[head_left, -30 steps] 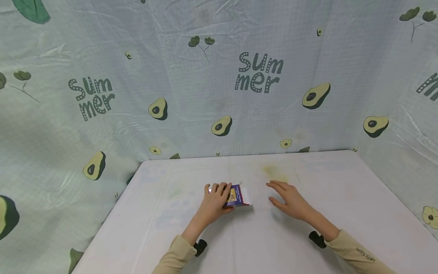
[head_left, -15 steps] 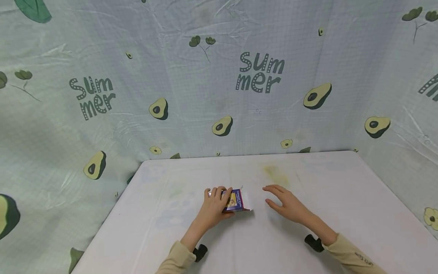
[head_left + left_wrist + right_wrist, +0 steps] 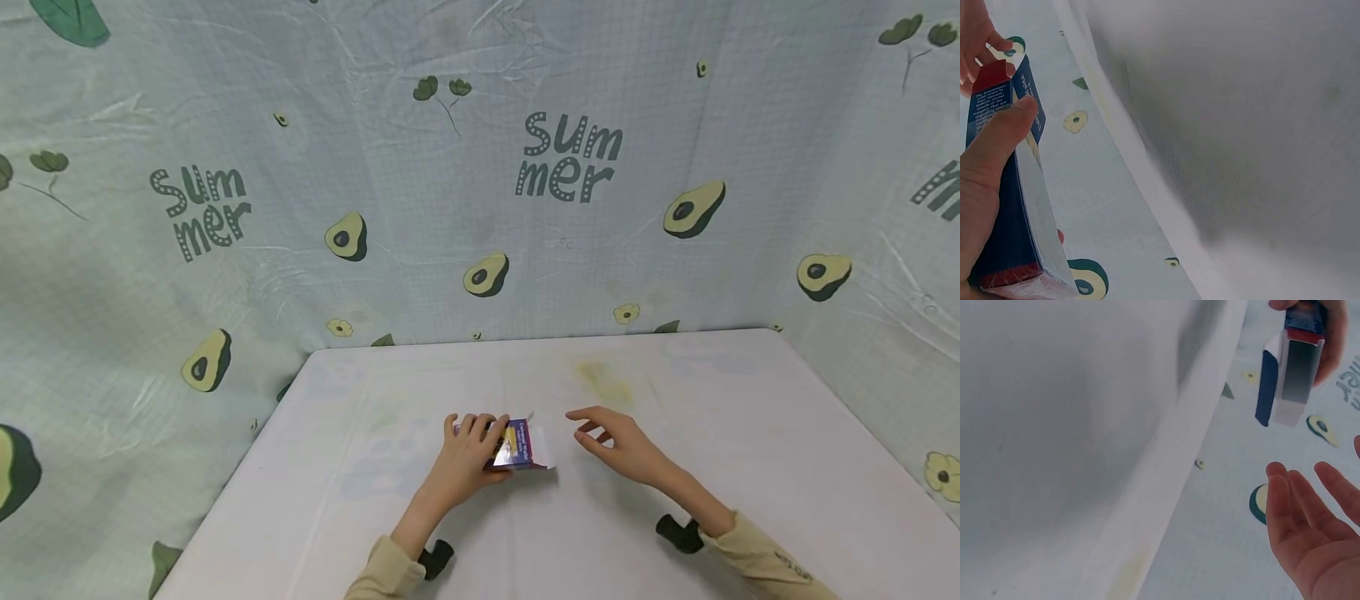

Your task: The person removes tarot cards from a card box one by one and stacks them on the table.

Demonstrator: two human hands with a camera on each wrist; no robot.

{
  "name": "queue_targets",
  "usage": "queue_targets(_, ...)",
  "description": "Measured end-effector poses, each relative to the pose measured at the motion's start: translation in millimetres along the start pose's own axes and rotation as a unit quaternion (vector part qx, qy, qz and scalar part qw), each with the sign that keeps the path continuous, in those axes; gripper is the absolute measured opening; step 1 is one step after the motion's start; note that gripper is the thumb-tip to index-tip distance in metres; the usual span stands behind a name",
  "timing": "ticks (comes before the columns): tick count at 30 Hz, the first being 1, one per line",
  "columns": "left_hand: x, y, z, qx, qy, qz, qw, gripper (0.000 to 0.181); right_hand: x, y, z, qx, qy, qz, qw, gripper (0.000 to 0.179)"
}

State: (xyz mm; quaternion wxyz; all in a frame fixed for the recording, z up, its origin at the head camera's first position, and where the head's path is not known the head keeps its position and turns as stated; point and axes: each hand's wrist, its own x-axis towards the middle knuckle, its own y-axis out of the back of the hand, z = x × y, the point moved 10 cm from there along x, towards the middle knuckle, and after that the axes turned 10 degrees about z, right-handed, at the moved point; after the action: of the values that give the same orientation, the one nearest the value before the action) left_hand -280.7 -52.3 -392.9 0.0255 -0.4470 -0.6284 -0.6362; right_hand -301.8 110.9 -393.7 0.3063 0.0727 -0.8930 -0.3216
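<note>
Over the table (image 3: 570, 542), our left hand (image 3: 463, 458) grips the box (image 3: 519, 443); our right hand (image 3: 626, 448), nothing. We expect light, crushable card (hold edges).

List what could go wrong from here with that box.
The open end of the carton faces the right hand, so any contents, unseen here, might slide out if tipped. A blue flap juts from that end and could bend if the right hand closes in. The left hand grips the carton's body, so squeezing hard might dent it.
</note>
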Motion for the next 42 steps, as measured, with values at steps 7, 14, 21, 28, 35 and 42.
queue_targets(7,-3.3,0.2,1.2,-0.011,0.005,-0.017,0.9998,0.079,0.0,-6.4,-0.6,0.061,-0.035,-0.031,0.9971,0.029)
queue_targets(14,-5.5,1.0,1.5,-0.021,0.009,-0.034,0.9991,0.079,-0.6,-13.4,-4.4,0.151,-0.057,-0.065,0.9848,0.031)
queue_targets(21,-8.8,1.5,3.6,-0.015,0.004,-0.029,0.9995,0.078,-5.9,-23.3,-1.4,0.233,-0.123,-0.113,0.9580,0.036)
queue_targets(28,-11.0,1.1,5.2,-0.014,0.007,-0.029,0.9995,0.078,-12.4,-33.7,-1.7,0.296,-0.143,-0.150,0.9325,0.040)
queue_targets(35,-13.5,2.2,6.4,-0.014,0.005,-0.024,0.9996,0.078,-17.6,-46.4,0.4,0.333,-0.159,-0.171,0.9137,0.043)
queue_targets(42,-13.4,3.5,8.8,-0.044,0.008,-0.026,0.9987,0.076,-20.1,-54.1,1.3,0.338,-0.179,-0.175,0.9074,0.044)
